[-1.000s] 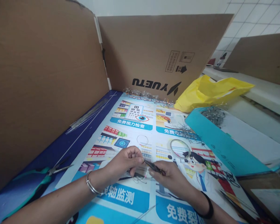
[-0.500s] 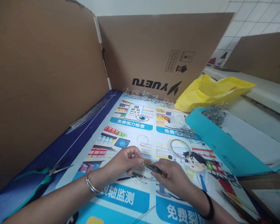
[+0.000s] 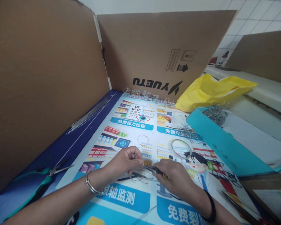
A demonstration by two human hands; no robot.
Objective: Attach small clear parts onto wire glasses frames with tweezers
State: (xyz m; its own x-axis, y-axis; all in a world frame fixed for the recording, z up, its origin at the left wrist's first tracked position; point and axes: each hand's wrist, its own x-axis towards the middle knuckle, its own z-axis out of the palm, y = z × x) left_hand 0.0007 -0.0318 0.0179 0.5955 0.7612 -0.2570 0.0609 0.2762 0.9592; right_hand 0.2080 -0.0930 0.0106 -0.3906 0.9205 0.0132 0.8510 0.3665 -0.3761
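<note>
Near the middle of the printed sheet, my left hand is closed in a pinch on a thin wire, most of it hidden by the fingers. My right hand grips a pair of pliers with dark and yellow handles. Their jaws point left and reach to just beside my left fingertips. Whether the jaws bite the wire is too small to tell. Below the two hands, several thin bent wires lie on the sheet.
Teal-handled pliers lie open at the left. Straight wires rest along the cardboard wall. A wire ring, tangled wire bits, a teal box lid and a yellow bag are at the right.
The curved wire that hung between the hands with a pink spot no longer shows there. The pliers' tips have shifted slightly; both hands stay nearly in place.
</note>
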